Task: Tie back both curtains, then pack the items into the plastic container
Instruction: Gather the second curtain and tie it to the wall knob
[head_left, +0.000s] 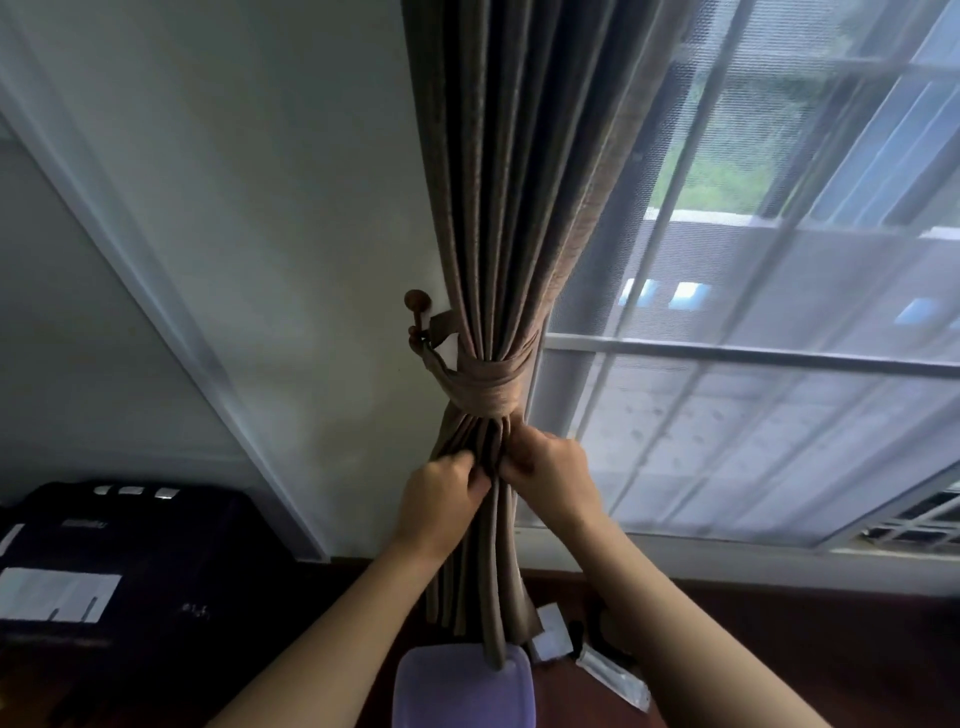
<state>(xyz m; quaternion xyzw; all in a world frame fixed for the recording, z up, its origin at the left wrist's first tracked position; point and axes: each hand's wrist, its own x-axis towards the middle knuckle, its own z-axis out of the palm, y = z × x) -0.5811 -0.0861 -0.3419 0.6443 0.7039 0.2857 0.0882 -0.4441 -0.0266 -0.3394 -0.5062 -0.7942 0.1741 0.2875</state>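
A brown curtain (519, 182) hangs gathered beside the window. A matching tieback band (488, 387) is wrapped round it and looped onto a round wooden wall hook (418, 304). Just below the band, my left hand (444, 493) pinches the curtain's folds from the left. My right hand (550, 475) grips the folds from the right, close to the left hand. A purple-lidded plastic container (462, 686) lies on the dark floor under the curtain's hem. Small packaged items (613, 675) lie on the floor to its right.
A window (753, 312) covered by a sheer white curtain fills the right side. A white wall (260, 208) is on the left. A black case with white labels (119, 561) sits at the lower left.
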